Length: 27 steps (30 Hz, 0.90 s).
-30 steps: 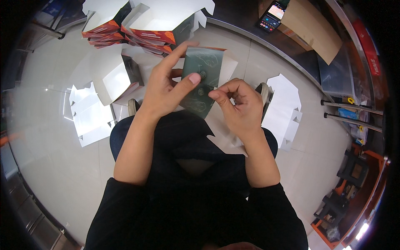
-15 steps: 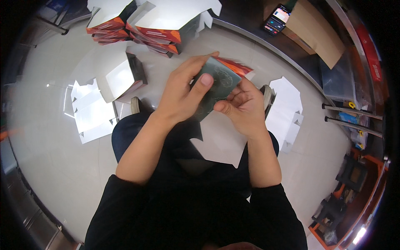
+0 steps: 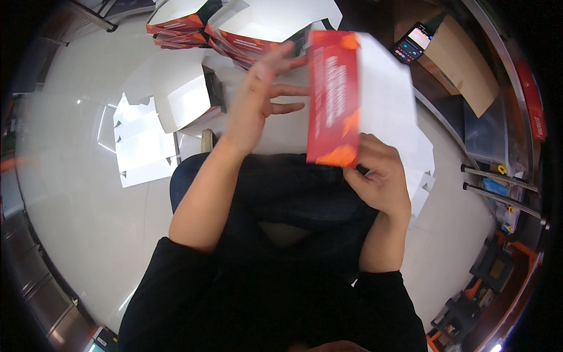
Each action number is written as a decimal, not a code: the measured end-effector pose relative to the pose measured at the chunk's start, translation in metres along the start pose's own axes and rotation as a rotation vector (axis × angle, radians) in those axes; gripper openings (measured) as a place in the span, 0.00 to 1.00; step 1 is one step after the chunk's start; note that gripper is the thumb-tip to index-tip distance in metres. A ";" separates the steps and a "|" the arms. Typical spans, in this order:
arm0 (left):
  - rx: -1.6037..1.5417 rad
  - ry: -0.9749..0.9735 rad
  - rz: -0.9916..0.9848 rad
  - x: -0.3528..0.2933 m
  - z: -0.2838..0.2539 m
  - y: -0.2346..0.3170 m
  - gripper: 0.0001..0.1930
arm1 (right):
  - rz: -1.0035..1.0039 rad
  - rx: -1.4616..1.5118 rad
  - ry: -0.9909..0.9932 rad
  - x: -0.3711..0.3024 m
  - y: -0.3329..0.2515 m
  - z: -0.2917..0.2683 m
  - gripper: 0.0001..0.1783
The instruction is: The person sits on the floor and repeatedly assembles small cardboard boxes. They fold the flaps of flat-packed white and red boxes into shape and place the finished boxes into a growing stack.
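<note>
- A red carton point(image 3: 333, 100) with orange patches and pale lettering is held up in the air, above and beyond the seated person's knees, slightly blurred.
- Its narrow red side faces the viewer; the long axis runs nearly straight up and down the view, one short end toward the person and the other toward the stacked boxes point(image 3: 246, 44).
- A white panel point(image 3: 384, 88) spreads to the right of the red side.
- The right hand point(image 3: 384, 176) grasps the carton's lower right corner, fingers curled, thumb toward the person, forearm rising from the lower right.
- The left hand point(image 3: 251, 102) is released, its fingers spread and pointing right at the carton's left edge; whether they touch it, I cannot tell. Its forearm slants up from the lower left.
- On the floor point(image 3: 88, 234), left of the legs, an open white box point(image 3: 182, 100) stands beside a flat white sheet point(image 3: 141, 146).
- A phone point(image 3: 413, 44) lies on the dark tabletop, upper right.
</note>
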<state>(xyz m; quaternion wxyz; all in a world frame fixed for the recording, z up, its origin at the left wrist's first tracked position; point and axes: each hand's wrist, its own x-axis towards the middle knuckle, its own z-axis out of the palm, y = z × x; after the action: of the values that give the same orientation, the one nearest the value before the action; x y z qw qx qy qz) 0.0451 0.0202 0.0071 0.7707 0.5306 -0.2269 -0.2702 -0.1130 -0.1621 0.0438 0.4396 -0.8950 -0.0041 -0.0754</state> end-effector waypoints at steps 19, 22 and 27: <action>0.304 0.253 0.016 0.004 -0.004 0.006 0.33 | -0.120 -0.543 0.158 0.007 0.062 0.004 0.18; 0.131 0.300 0.024 0.002 -0.010 0.006 0.29 | -0.098 -0.505 0.511 0.026 0.037 0.015 0.22; 0.298 0.338 0.211 -0.004 -0.016 0.018 0.24 | 0.104 0.167 0.538 0.023 0.070 0.011 0.29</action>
<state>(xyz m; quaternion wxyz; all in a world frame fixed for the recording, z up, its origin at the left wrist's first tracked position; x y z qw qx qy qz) 0.0556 0.0388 0.0186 0.7349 0.6494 -0.1864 -0.0590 -0.0841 -0.1979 -0.0148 0.5001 -0.8026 0.1525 -0.2871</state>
